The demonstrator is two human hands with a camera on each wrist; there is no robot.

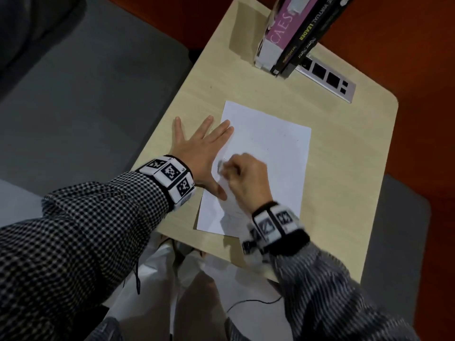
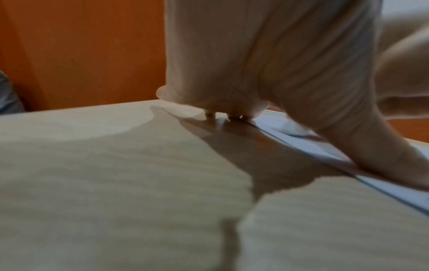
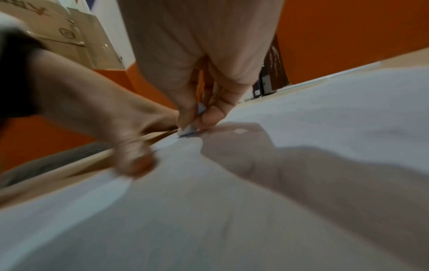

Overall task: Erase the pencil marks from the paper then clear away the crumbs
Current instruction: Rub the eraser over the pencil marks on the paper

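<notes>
Open desk (image 1: 344, 168) at 3 o'clock of the paper (image 1: 275, 143); books (image 1: 295, 33) and sockets (image 1: 327, 80) block 12 o'clock

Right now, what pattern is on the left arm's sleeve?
A small black-and-white check on the left sleeve, clearest in the head view.
</notes>
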